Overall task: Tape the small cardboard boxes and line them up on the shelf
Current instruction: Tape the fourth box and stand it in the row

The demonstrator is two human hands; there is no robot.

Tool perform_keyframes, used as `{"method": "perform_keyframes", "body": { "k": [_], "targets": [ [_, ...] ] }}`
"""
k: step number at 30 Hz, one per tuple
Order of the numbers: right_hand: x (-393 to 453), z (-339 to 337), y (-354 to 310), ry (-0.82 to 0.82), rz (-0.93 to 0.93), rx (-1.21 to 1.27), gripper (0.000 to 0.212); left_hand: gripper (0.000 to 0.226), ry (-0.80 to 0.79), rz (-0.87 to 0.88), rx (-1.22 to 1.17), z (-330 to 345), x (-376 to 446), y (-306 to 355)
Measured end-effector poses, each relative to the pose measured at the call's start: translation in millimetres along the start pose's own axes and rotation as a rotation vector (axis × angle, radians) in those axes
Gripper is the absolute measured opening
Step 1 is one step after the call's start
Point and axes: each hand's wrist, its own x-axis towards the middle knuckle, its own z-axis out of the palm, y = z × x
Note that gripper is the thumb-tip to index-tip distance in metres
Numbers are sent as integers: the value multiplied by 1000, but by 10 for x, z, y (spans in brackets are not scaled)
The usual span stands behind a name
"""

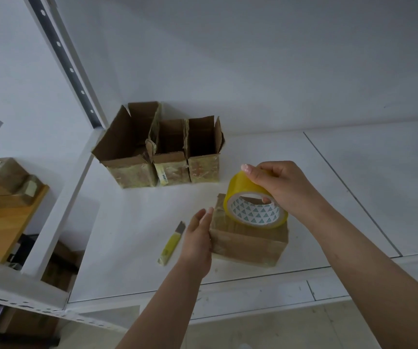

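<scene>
Two hands tape a closed cardboard box on a white shelf.

The closed box [249, 241] lies at lower centre of the frame on the shelf [328, 187]. The left hand [199, 238] presses straight, closed-together fingers flat against its left side. The right hand [282, 185] grips the yellow tape roll [254, 209] resting on the box top, thumb over the rim, fingers curled through the core. Three open boxes [162, 149] stand side by side above; a yellow utility knife [172, 244] lies just left of the left hand.
</scene>
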Motion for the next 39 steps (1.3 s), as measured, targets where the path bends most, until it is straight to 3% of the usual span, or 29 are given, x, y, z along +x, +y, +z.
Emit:
{"method": "perform_keyframes", "body": {
  "k": [7,9,12,14,18,22,25,27,31,34,39],
  "targets": [
    [36,8,31,-29,-8,13,50,24,-51,45,142,-19,-25,27],
    [38,-12,34,-45,-3,19,50,24,-21,175,333,-67,-31,146],
    [41,-35,20,-77,7,-24,54,28,-37,549,622,-62,-75,404],
    [45,-29,-1,-91,2,-64,57,31,-112,633,720,64,-93,520],
    [47,-90,46,-125,-22,-10,63,33,-270,475,644,320,-154,466],
    [-39,-190,272,-241,2,340,46,37,-326,319,543,279,-100,461],
    [-101,-148,384,-269,44,443,43,39,-328,305,559,285,-90,476],
    [-72,-143,353,-226,58,383,49,37,-321,310,580,301,-97,481],
    [-7,-273,241,-128,20,160,81,25,-285,329,688,295,-50,491],
    [-81,-539,194,-47,46,-21,72,26,-268,387,780,287,-12,480],
    [-281,-937,385,-143,296,-432,65,27,-269,372,792,262,31,489]
  ]
}}
